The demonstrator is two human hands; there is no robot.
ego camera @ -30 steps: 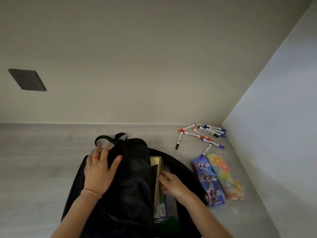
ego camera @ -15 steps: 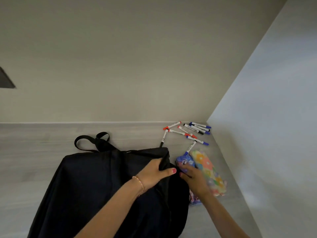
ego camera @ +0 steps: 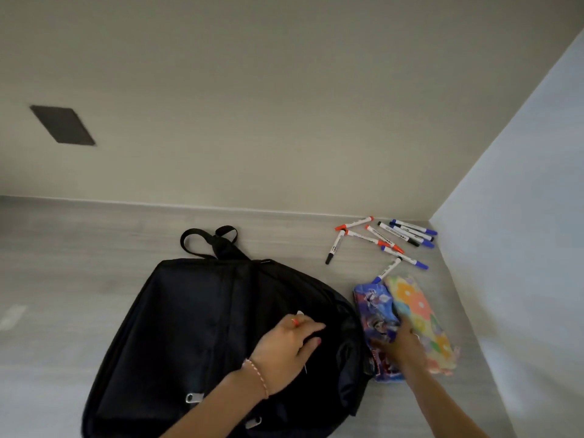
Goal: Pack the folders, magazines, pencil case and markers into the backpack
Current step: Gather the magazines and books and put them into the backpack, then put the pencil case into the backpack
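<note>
My right hand (ego camera: 398,342) grips the blue pencil case (ego camera: 376,308), lying lengthwise just right of the backpack (ego camera: 202,311) (floral one beside it); my left hand (ego camera: 289,344) pinches the backpack's fabric.

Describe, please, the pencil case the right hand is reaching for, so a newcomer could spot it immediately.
Start at the black backpack lying flat on the grey floor. Just off its right edge, two soft pouches lie side by side below the scattered markers. The right hand touches the blue pencil case nearest the backpack, printed with cartoon figures; its neighbour, the floral pouch, is pastel-coloured.
</note>
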